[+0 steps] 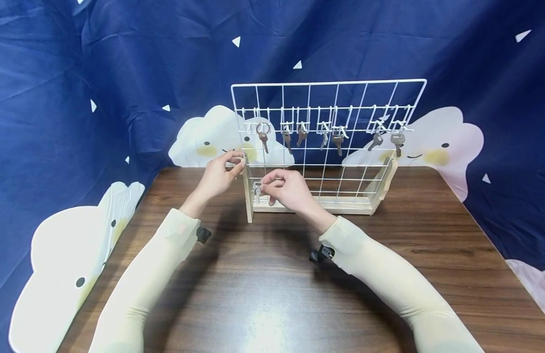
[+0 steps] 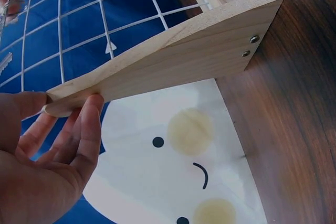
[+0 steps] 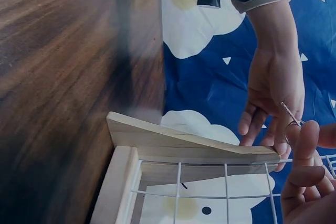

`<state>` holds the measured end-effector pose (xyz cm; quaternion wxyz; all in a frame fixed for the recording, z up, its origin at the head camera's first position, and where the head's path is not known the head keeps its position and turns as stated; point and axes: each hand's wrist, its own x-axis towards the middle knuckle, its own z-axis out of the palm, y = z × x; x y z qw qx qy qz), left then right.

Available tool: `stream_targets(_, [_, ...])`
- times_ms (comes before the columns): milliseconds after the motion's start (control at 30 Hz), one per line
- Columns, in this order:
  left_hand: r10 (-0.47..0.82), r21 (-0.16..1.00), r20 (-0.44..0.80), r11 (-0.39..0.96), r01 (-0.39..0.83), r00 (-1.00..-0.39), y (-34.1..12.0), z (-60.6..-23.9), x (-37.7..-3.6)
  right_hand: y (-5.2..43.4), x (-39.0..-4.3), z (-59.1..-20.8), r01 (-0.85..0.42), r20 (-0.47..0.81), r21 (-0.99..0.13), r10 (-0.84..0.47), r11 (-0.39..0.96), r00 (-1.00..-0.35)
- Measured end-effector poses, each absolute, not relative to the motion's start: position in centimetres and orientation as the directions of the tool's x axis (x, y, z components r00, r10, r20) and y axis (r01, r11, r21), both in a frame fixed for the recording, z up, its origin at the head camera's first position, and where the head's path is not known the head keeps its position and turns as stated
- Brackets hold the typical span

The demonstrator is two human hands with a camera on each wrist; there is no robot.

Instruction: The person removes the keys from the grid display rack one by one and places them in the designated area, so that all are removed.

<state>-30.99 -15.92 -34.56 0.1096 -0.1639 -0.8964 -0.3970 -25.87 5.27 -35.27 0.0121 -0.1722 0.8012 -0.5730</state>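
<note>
- The right hand [image 1: 286, 190] pinches a small metal key [image 1: 256, 191] that hangs blade-down, long axis vertical, low by the rack's left end.
- The left hand [image 1: 219, 174] grips the pale wooden side support [image 2: 173, 61] with nearly straight fingers.
- The white wire grid rack [image 1: 327, 122] stands upright on the dark woodgrain counter [image 1: 263, 294].

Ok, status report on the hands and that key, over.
Left hand steadies the rack's wooden side support. Right hand pinches a key by its ring, low before the wire grid. Nothing in the way.

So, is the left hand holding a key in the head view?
No, the left hand grips the top of the rack's wooden side support; the right hand pinches the key.
</note>
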Motion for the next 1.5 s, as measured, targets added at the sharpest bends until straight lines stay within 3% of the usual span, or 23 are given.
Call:
stream_targets(833, [0.208,0.682,0.324,0.625,0.38,-0.923,-15.8,-34.4,-30.9,5.0,-25.8,-39.7,-0.146,0.061,-0.955,-0.312,0.257,-0.948])
stream_targets(1500, [0.207,0.688,0.327,0.617,0.382,-0.922,-15.9,-34.6,-31.0,4.8,-25.6,-41.9,0.019,-0.111,-0.962,-0.326,0.271,-0.939])
